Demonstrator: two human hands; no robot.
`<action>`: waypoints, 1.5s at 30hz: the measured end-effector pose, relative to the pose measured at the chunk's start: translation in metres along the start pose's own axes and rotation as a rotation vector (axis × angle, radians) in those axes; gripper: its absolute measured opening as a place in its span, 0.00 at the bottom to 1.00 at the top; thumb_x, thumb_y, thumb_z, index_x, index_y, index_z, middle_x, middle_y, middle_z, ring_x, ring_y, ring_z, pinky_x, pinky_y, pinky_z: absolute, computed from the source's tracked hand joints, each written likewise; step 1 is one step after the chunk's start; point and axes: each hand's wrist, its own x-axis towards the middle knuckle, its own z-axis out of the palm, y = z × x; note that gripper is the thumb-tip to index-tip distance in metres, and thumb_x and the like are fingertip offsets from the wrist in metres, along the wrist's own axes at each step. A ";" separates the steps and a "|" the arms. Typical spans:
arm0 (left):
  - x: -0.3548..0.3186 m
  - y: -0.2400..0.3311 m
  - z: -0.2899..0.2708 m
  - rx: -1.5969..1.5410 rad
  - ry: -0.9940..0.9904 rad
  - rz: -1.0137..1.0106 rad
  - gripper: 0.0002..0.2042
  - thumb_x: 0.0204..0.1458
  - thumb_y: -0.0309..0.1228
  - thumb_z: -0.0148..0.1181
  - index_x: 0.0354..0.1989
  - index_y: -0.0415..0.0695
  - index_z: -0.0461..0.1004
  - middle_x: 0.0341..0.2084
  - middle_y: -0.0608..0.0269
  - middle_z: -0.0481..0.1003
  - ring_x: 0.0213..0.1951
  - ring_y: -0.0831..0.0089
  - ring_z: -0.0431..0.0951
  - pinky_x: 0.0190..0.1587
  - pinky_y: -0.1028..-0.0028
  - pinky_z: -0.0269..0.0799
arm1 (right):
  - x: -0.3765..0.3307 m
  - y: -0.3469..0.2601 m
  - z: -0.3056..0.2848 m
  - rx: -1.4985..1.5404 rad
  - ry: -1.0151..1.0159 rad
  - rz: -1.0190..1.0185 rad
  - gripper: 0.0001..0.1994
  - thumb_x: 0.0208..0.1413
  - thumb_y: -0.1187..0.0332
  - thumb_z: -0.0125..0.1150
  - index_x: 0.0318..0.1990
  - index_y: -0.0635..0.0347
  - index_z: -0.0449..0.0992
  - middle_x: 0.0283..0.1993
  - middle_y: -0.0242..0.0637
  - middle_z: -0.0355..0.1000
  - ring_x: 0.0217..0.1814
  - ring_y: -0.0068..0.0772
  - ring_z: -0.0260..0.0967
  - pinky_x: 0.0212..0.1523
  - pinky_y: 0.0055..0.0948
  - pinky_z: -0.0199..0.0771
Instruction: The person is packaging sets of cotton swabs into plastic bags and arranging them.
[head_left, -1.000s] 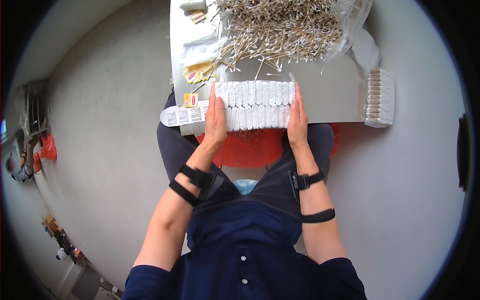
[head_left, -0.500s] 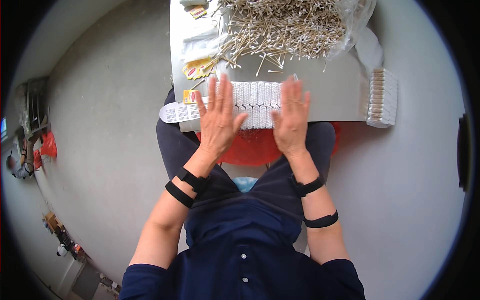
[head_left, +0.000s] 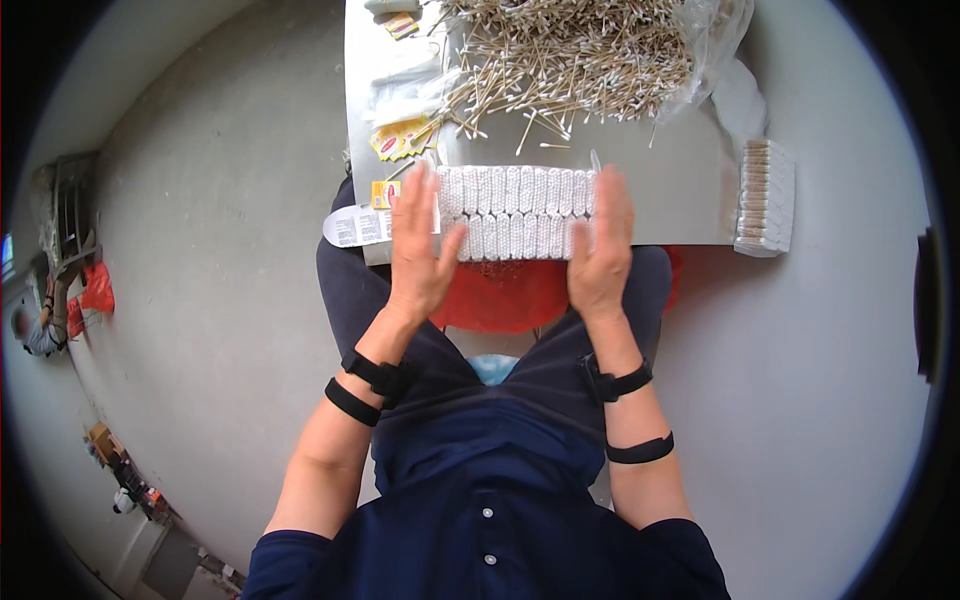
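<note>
Two rows of cotton swab bundles (head_left: pixel 515 212), white tips facing up, form a rectangular block at the table's near edge. My left hand (head_left: pixel 420 245) is at the block's left end, fingers stretched out. At its right end my right hand (head_left: pixel 602 245) is likewise open, slightly blurred, with its fingers pointing away from me. The palms face the block from both sides; whether they touch it I cannot tell. Beside my left hand are a small yellow card (head_left: pixel 385 194) and a white printed strip (head_left: pixel 355 226).
A big heap of loose cotton swabs (head_left: pixel 570 60) covers the far table, beside a clear plastic bag (head_left: pixel 715 50). Yellow cards (head_left: pixel 403 138) and clear packaging (head_left: pixel 400 85) lie at the left. Stacked swab packs (head_left: pixel 765 197) stand at the right edge. A red bag (head_left: pixel 490 300) hangs below.
My hands have moved apart, from lying over the block's ends out to its sides. More of the swab bundles shows between them.
</note>
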 end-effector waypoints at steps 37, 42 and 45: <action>0.006 0.039 0.032 0.467 -0.261 0.256 0.48 0.47 0.58 0.59 0.72 0.43 0.49 0.73 0.64 0.48 0.75 0.65 0.39 0.72 0.47 0.23 | -0.021 0.007 0.028 0.060 0.055 0.285 0.27 0.67 0.63 0.45 0.67 0.76 0.54 0.72 0.63 0.49 0.75 0.59 0.45 0.73 0.46 0.45; 0.008 0.038 0.028 0.451 -0.333 0.267 0.48 0.45 0.60 0.59 0.71 0.42 0.51 0.73 0.62 0.49 0.74 0.64 0.41 0.73 0.49 0.27 | -0.027 0.009 0.014 0.122 0.106 0.358 0.26 0.68 0.65 0.45 0.66 0.75 0.55 0.71 0.63 0.50 0.75 0.59 0.45 0.73 0.45 0.47; 0.009 0.044 0.030 0.431 -0.335 0.256 0.48 0.45 0.59 0.60 0.71 0.42 0.52 0.72 0.62 0.49 0.74 0.63 0.42 0.73 0.49 0.27 | -0.033 0.014 0.011 0.077 0.091 0.390 0.25 0.67 0.67 0.44 0.67 0.74 0.55 0.71 0.62 0.50 0.75 0.58 0.46 0.73 0.44 0.50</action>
